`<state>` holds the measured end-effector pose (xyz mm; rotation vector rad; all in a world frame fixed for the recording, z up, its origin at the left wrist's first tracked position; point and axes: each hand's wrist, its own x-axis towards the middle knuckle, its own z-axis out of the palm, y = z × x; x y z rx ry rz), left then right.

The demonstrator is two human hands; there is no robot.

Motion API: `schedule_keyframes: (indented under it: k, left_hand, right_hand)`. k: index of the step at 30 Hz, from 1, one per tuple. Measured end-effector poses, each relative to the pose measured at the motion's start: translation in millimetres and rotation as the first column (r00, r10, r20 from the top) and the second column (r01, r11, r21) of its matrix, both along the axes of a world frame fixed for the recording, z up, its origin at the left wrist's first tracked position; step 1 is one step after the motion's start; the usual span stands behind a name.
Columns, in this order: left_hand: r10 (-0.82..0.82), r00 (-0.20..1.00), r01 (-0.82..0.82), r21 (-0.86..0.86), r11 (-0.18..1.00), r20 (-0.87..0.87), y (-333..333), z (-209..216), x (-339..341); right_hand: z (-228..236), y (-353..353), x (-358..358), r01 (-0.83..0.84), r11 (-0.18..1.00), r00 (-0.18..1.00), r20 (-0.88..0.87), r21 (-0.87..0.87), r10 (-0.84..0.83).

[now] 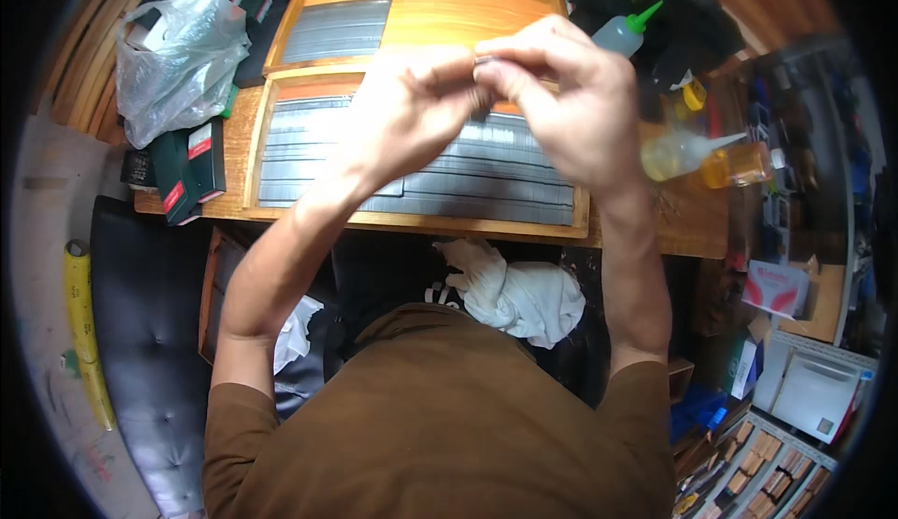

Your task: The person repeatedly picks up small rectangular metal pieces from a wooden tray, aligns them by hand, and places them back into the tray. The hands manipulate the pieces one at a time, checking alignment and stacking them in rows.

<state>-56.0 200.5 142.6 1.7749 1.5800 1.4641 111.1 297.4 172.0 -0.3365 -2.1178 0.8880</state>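
Both my hands are raised over the wooden tray (421,225) on the workbench, with their fingertips nearly meeting. My right hand (585,98) pinches a small dark piece between thumb and forefinger; its kind is too small to tell. My left hand (407,112) is closed at the fingertips close by, and what it grips is hidden. Beneath them, thin grey metal strips (496,178) lie in packed rows inside the tray. Behind stands a second wooden tray (472,5), with another block of grey strips (339,31) at its left end.
A clear plastic bag (182,65) and black boxes (192,168) sit at the left. On the right are a green-nozzled bottle (622,35), a pale squeeze bottle (669,154) and an orange bottle (739,165). White cloth (528,295) lies below the bench edge.
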Motion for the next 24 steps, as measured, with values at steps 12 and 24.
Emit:
schedule_keyframes:
  k: [12, 24]
  left_hand:
    - [-0.048, 0.997, 0.066, -0.286, 0.956, 0.068, 52, -51, -50]
    - [0.205, 0.506, 0.708, -0.540, 0.456, 0.838, -130, -61, 35]
  right_hand:
    - [-56, 51, -40, 0.026, 0.997, 1.000, -0.002, -0.072, -0.026]
    - [-102, -150, 64, -0.047, 0.205, 0.991, -0.019, -0.978, 0.136]
